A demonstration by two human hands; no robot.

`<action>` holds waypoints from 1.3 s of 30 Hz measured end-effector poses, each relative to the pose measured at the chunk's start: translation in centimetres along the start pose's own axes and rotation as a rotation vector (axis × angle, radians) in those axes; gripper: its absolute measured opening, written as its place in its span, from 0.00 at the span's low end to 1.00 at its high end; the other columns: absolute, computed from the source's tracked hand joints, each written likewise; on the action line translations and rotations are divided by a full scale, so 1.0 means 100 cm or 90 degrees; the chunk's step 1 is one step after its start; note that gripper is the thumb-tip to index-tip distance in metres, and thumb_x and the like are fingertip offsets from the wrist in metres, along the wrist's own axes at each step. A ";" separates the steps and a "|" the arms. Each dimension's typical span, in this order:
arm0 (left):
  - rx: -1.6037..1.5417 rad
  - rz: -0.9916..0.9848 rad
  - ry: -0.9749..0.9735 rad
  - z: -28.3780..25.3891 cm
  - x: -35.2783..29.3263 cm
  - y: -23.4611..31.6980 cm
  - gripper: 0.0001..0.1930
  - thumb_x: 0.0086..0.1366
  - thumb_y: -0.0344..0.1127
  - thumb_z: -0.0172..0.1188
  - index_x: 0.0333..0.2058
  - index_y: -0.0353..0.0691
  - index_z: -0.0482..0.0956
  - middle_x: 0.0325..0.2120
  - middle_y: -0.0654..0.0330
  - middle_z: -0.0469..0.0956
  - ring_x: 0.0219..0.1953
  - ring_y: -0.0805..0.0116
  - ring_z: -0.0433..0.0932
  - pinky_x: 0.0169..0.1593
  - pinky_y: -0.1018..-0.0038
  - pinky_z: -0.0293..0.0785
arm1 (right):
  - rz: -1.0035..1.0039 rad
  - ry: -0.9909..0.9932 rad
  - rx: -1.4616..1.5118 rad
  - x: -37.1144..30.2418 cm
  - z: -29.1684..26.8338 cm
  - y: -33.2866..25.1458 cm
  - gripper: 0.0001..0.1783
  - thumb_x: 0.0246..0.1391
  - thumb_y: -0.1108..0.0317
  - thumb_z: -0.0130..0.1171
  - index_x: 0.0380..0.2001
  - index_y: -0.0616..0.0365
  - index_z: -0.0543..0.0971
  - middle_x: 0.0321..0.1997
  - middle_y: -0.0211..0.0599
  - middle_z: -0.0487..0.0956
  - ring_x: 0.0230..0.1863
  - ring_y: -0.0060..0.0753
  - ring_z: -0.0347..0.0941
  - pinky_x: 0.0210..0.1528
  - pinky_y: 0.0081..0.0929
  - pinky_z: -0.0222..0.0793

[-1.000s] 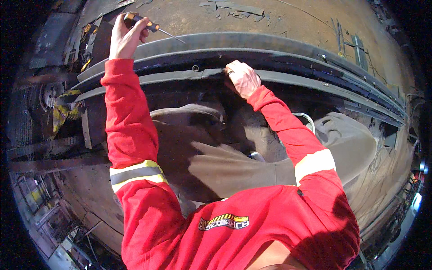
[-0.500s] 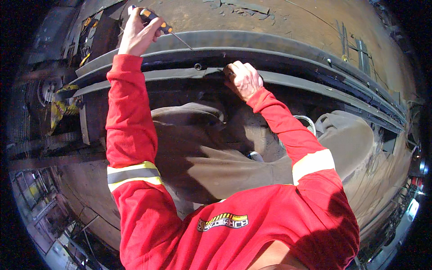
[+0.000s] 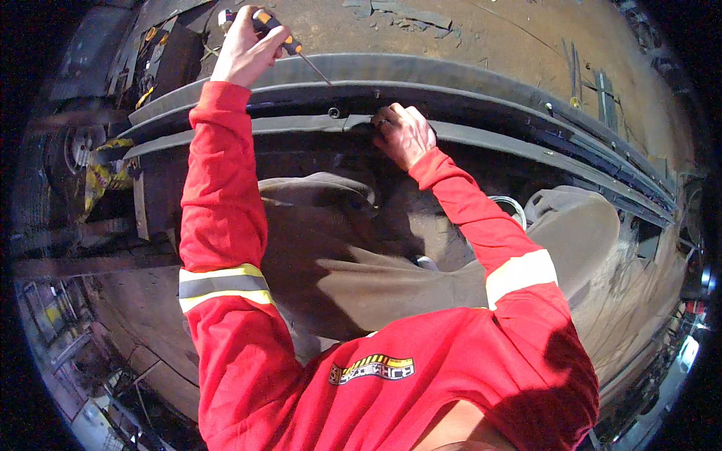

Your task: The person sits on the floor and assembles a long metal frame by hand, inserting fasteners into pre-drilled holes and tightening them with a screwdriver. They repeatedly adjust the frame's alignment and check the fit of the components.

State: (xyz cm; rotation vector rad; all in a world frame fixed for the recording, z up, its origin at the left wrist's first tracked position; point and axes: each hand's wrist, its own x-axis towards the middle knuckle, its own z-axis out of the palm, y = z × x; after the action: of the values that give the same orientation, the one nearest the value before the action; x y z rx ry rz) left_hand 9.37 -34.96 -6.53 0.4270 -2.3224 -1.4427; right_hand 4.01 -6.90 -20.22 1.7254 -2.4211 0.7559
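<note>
My left hand (image 3: 248, 49) is closed round the black and orange handle of a screwdriver (image 3: 292, 45). Its thin shaft slants down to the right, with the tip over the far side of a long dark steel channel (image 3: 444, 69). On the channel's near edge rests my right hand (image 3: 407, 137), fingers curled and closed. Whatever lies under those fingers is hidden. A small round ring or nut (image 3: 334, 113) sits on the channel to the left of my right hand. Beyond that hand a small bolt-like stub (image 3: 377, 94) stands up inside the channel.
Below the channel are my bent legs in brown trousers (image 3: 376, 278). A pale ring-shaped object (image 3: 513, 204) is partly hidden by my right forearm. Yellow-and-black material (image 3: 103, 183) lies at the left end. Dark flakes (image 3: 410, 13) and metal bars (image 3: 604, 98) lie on the far floor.
My left hand and the screwdriver have shifted slightly right and down. My right hand has moved a little left along the channel's edge, still closed.
</note>
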 end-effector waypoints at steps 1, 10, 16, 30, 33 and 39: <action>0.003 0.001 0.001 0.001 0.000 0.000 0.21 0.60 0.31 0.60 0.48 0.35 0.63 0.24 0.61 0.72 0.20 0.77 0.72 0.21 0.80 0.67 | -0.001 -0.013 -0.007 0.000 0.002 0.000 0.16 0.36 0.61 0.66 0.32 0.52 0.79 0.39 0.29 0.75 0.43 0.32 0.70 0.41 0.31 0.66; 0.042 -0.005 -0.027 0.005 0.001 0.000 0.17 0.60 0.31 0.59 0.43 0.34 0.63 0.25 0.58 0.75 0.20 0.75 0.73 0.22 0.79 0.69 | -0.012 -0.020 -0.086 0.005 0.012 -0.004 0.20 0.38 0.58 0.65 0.36 0.56 0.78 0.38 0.33 0.74 0.45 0.36 0.68 0.45 0.33 0.65; 0.028 -0.045 -0.061 0.034 -0.017 0.016 0.18 0.61 0.31 0.58 0.44 0.32 0.60 0.27 0.54 0.75 0.22 0.72 0.76 0.24 0.76 0.73 | 0.011 -0.072 -0.107 0.006 0.008 -0.007 0.21 0.40 0.57 0.64 0.38 0.57 0.77 0.40 0.36 0.73 0.47 0.38 0.67 0.48 0.34 0.64; 0.158 -0.045 -0.125 0.076 -0.019 0.003 0.21 0.57 0.32 0.60 0.44 0.36 0.59 0.24 0.53 0.75 0.21 0.67 0.77 0.26 0.72 0.75 | 0.048 0.033 0.011 0.001 0.013 0.000 0.16 0.36 0.60 0.66 0.30 0.56 0.80 0.38 0.34 0.77 0.44 0.39 0.71 0.47 0.36 0.68; 0.166 -0.046 -0.129 0.078 -0.015 -0.001 0.20 0.57 0.32 0.60 0.44 0.36 0.60 0.24 0.53 0.74 0.20 0.67 0.77 0.26 0.72 0.74 | 0.085 -0.034 0.024 0.001 0.012 0.000 0.19 0.43 0.57 0.62 0.38 0.54 0.80 0.42 0.39 0.78 0.49 0.44 0.72 0.54 0.38 0.66; 0.147 -0.046 -0.142 0.075 -0.009 -0.012 0.20 0.56 0.33 0.60 0.43 0.36 0.60 0.22 0.54 0.73 0.18 0.70 0.75 0.22 0.74 0.72 | 0.044 0.048 -0.020 -0.003 0.024 0.003 0.15 0.34 0.60 0.67 0.28 0.56 0.80 0.37 0.34 0.77 0.43 0.38 0.72 0.47 0.34 0.69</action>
State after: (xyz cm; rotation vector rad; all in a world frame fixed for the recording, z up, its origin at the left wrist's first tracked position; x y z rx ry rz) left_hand 6.78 -29.14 -10.85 0.4359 -2.6929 -1.3176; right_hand 4.38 -7.63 -22.47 1.5806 -2.4398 0.7724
